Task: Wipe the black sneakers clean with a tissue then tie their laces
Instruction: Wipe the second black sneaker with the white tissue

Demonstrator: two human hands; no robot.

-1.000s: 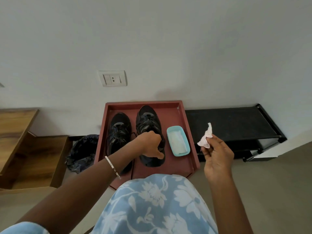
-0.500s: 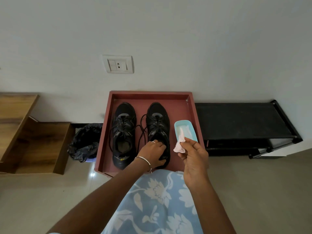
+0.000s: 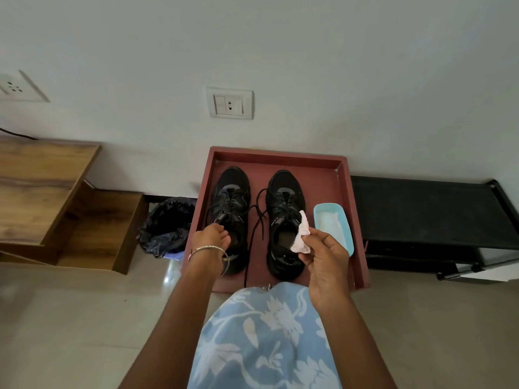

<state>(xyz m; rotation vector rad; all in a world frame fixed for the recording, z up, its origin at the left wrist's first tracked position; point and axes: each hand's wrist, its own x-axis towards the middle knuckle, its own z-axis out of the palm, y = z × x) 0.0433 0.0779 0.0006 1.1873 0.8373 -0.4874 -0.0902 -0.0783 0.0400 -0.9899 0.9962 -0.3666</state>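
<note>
No writing or brand mark is legible.

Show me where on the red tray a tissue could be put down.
Bare floor lies in the far right corner, bordered by the tray rim, the right sneaker's toe and the blue dish. The gap between the left sneaker and right sneaker is crowded with loose laces. The black rack top beside the tray is bare too.

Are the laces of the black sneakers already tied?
No, the laces trail loose over the red tray between the left sneaker and the right sneaker.
</note>
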